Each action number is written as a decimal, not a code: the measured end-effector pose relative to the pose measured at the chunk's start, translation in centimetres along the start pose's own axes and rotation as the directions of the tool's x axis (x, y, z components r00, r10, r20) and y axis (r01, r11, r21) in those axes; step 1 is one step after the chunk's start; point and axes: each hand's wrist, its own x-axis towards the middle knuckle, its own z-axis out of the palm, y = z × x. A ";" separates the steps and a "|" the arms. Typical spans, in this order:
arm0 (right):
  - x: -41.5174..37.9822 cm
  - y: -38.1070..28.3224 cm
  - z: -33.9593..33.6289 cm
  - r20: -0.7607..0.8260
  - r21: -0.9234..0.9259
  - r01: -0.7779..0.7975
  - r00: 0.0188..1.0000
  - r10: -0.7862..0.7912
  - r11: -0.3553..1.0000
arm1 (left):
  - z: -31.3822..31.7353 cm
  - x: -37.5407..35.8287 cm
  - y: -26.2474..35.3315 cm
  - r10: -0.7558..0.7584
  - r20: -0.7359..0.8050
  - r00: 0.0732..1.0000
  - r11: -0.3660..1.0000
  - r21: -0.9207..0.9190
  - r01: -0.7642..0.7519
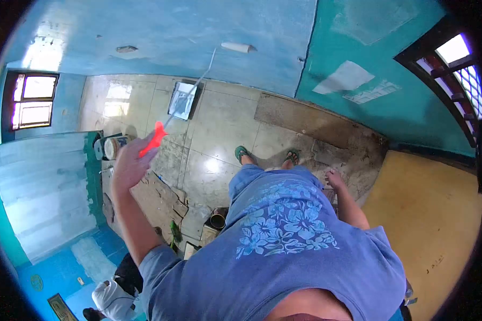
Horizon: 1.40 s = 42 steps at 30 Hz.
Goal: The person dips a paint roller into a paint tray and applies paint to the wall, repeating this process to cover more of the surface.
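If my grip loosens on the red handle [153,138], I judge the long paint roller [239,47] could swing off the blue wall [160,32] and smear or drop toward the paint tray [182,100] on the tiled floor [227,134]. My left hand [128,163] is raised, arm outstretched, fingers wrapped tight round that handle. My right hand [334,179] hangs low by my hip, loosely open, holding nothing.
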 end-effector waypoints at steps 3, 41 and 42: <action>-0.2 1.8 0.5 0.001 -0.024 0.036 0.999 -0.036 0.999 | 6.4 5.4 -2.6 0.128 -0.027 0.991 0.989 0.082 -0.126; -1.8 5.3 0.1 -0.049 -0.156 -0.018 0.999 0.010 0.988 | 19.8 18.4 -12.7 -0.007 0.043 0.999 0.959 -0.282 0.019; -1.6 5.8 0.0 -0.077 -0.114 0.005 0.997 -0.014 0.993 | 19.8 18.2 -13.8 -0.016 0.041 0.999 0.957 -0.289 0.028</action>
